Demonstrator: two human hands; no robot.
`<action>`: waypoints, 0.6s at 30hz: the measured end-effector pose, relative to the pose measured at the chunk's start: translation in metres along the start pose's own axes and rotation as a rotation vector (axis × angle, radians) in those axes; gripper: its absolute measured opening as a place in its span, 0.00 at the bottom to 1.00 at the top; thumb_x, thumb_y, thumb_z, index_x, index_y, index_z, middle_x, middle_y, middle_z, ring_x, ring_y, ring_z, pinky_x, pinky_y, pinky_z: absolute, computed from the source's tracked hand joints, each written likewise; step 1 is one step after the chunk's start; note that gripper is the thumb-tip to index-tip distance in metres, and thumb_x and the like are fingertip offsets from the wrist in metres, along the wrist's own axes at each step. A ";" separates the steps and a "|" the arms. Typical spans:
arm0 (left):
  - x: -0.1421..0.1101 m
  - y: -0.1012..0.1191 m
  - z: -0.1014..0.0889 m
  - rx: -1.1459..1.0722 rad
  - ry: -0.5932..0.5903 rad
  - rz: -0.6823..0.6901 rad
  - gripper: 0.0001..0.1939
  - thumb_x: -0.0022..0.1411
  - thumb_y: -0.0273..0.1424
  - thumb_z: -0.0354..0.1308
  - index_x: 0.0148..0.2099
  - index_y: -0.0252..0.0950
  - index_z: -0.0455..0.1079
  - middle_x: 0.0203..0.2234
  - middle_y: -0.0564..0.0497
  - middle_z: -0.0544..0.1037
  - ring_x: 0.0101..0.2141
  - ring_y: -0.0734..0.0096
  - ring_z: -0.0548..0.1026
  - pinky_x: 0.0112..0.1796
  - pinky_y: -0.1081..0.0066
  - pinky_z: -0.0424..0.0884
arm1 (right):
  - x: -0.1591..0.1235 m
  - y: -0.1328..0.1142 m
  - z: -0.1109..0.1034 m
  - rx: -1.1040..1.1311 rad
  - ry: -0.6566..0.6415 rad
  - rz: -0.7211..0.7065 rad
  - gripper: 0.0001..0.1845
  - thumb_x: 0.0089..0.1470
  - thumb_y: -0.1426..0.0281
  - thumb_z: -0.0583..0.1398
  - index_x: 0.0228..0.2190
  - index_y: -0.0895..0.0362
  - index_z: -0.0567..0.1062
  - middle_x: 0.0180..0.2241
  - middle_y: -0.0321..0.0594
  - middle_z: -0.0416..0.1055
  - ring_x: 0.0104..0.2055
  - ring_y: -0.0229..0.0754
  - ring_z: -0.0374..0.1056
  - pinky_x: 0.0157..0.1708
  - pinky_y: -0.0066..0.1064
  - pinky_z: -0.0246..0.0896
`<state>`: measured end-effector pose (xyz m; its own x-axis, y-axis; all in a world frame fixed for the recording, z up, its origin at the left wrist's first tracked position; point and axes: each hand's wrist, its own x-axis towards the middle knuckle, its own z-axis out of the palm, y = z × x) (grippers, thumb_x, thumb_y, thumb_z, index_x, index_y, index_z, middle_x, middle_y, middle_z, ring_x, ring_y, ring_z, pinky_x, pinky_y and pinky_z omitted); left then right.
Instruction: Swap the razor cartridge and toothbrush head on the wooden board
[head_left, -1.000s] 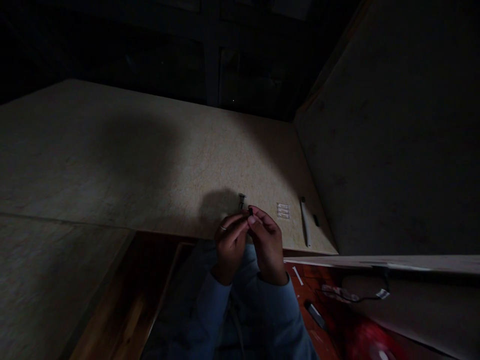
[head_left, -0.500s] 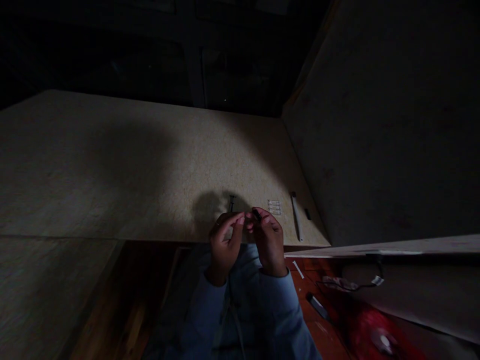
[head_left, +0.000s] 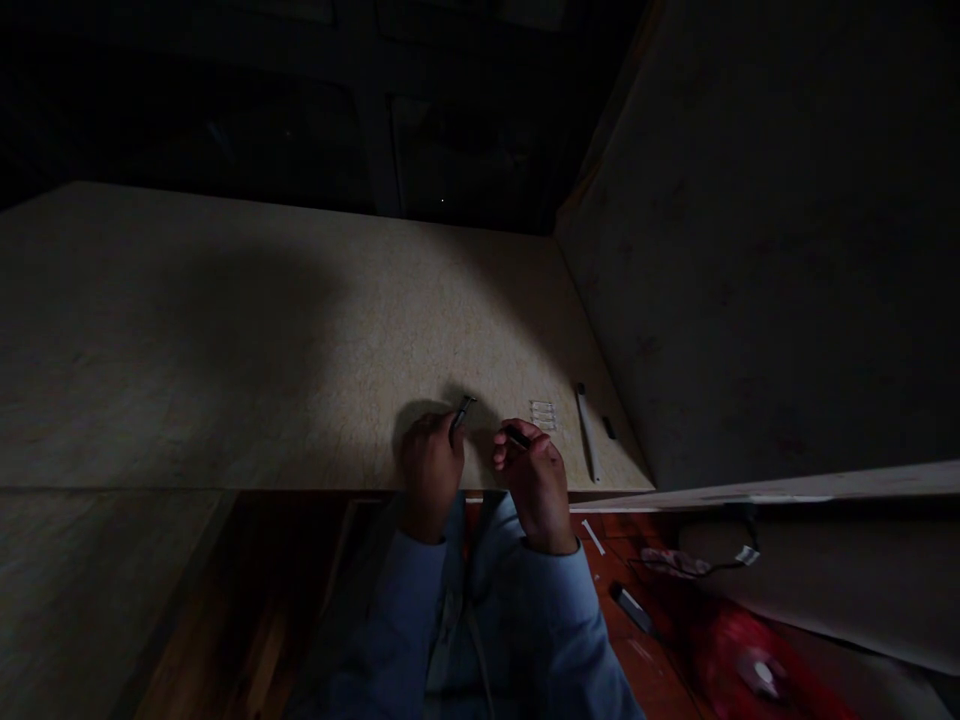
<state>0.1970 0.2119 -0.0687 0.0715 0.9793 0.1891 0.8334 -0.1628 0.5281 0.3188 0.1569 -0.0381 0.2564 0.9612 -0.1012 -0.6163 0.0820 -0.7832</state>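
We have the desk before us, stretching well to the left of our hands and beyond them. Our left hand has the tool, which juts forward on the side facing our right hand. In the right hand sits the piece. Just beyond that hand, slightly right, we see the pack on the desk; farther right lies the rod, then the block, near the wall. Below and right of our hands, the floor carries the strip, then the device, with the bag farthest right.
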 end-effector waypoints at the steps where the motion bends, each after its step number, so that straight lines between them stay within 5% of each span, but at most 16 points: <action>1: 0.000 -0.001 -0.001 -0.026 -0.001 -0.006 0.13 0.66 0.28 0.53 0.48 0.34 0.78 0.39 0.39 0.80 0.42 0.51 0.76 0.43 0.57 0.70 | 0.000 0.000 0.000 -0.006 -0.008 -0.003 0.28 0.45 0.47 0.71 0.38 0.56 0.81 0.31 0.39 0.78 0.28 0.35 0.69 0.29 0.27 0.64; 7: -0.005 -0.013 -0.024 -0.602 0.056 -0.092 0.10 0.62 0.28 0.54 0.45 0.36 0.73 0.38 0.43 0.78 0.40 0.59 0.76 0.44 0.61 0.71 | -0.002 0.001 -0.001 -0.036 -0.030 -0.050 0.28 0.44 0.46 0.71 0.37 0.56 0.81 0.31 0.40 0.77 0.28 0.36 0.68 0.29 0.29 0.64; 10: -0.011 -0.008 -0.051 -1.092 -0.165 -0.182 0.13 0.62 0.35 0.59 0.46 0.35 0.70 0.30 0.50 0.75 0.29 0.68 0.74 0.33 0.68 0.69 | -0.004 -0.001 0.003 -0.052 -0.035 -0.067 0.29 0.44 0.46 0.70 0.37 0.56 0.81 0.30 0.41 0.76 0.26 0.36 0.66 0.29 0.29 0.63; 13: -0.017 0.000 -0.075 -1.462 -0.306 -0.273 0.13 0.57 0.34 0.64 0.43 0.35 0.70 0.33 0.50 0.75 0.26 0.76 0.70 0.27 0.74 0.63 | -0.007 -0.005 0.007 -0.089 -0.021 -0.090 0.28 0.44 0.47 0.70 0.38 0.57 0.81 0.30 0.40 0.76 0.27 0.37 0.67 0.30 0.30 0.63; 18: -0.021 0.006 -0.086 -1.730 -0.526 -0.275 0.21 0.62 0.47 0.59 0.43 0.33 0.73 0.23 0.53 0.68 0.20 0.78 0.62 0.24 0.73 0.59 | -0.016 -0.014 0.011 -0.219 -0.020 -0.175 0.31 0.44 0.44 0.69 0.39 0.56 0.81 0.28 0.38 0.74 0.27 0.38 0.67 0.30 0.30 0.64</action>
<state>0.1535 0.1803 0.0015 0.4758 0.8727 -0.1099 -0.5631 0.3982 0.7241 0.3152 0.1432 -0.0183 0.3288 0.9426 0.0582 -0.3879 0.1909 -0.9017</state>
